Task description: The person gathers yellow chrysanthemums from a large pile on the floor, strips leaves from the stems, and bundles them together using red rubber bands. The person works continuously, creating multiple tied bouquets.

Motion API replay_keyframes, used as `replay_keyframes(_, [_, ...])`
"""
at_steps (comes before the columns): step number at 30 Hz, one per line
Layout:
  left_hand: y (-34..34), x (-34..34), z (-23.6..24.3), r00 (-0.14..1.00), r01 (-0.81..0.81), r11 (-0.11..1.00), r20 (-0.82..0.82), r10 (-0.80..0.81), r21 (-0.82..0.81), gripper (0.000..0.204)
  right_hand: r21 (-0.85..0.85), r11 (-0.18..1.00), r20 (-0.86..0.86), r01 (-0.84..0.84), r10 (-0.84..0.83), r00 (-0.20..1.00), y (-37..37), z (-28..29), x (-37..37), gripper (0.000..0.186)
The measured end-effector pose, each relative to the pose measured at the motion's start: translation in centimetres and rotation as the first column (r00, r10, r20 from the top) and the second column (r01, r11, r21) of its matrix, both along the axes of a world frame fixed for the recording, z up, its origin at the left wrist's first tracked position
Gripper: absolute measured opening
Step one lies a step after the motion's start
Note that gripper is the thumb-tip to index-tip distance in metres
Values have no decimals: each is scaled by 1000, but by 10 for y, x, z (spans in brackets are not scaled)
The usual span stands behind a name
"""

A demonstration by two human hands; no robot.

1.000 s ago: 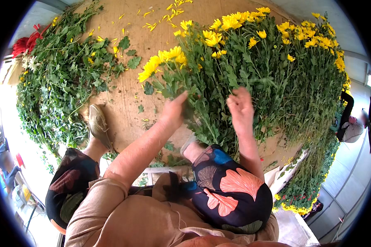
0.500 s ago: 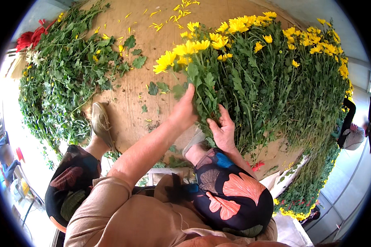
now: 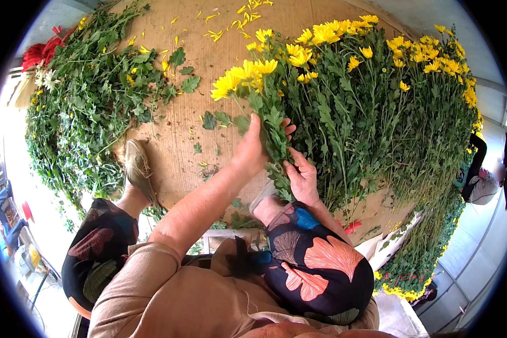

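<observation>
A small bunch of yellow chrysanthemums (image 3: 243, 78) leans in front of me, its blooms pointing away and its leafy stems running back toward my knees. My left hand (image 3: 252, 149) is wrapped around the stems from the left, the thumb on the near side and fingertips showing past the leaves on the right. Lower down, my right hand (image 3: 303, 179) closes its thumb and fingers on the same stems. Right beside the bunch lies a wide pile of yellow chrysanthemums (image 3: 349, 107), with long green stems.
Brown cardboard (image 3: 180, 141) covers the surface, with loose petals (image 3: 245, 22) at the far side. A heap of green cuttings (image 3: 84, 118) lies on the left, near a red bundle (image 3: 42, 53). My shoe (image 3: 138, 169) rests beside it. Another person (image 3: 481, 186) is at the far right.
The held bunch has shifted slightly left, apart from the pile. My left hand has closed further round, its fingertips now showing beyond the stems. My right hand has barely moved.
</observation>
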State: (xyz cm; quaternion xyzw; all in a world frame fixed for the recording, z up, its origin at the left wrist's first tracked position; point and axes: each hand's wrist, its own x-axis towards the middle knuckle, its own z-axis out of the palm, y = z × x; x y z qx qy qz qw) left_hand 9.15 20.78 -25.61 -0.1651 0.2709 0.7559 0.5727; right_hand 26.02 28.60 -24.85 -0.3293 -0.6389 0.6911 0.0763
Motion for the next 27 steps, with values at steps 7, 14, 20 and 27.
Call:
replay_keyframes(7, [-4,2,-2,989,40,996,-137,-51,-81,43,30,997,108,-64,61,992,-4,7,-1,43])
replay_keyframes(14, [-19,-7,-17,997,-34,995,70,41,-99,38,880,459,223,-125,-166,961,84,37,-17,30])
replay_keyframes(20, [-18,-18,-2,996,44,996,84,-37,-79,43,821,494,432,-288,-206,878,107,31,2,34])
replay_keyframes(27, [-8,-11,1,1000,18,996,19,-16,-85,43,753,652,111,88,-258,960,51,50,2,29])
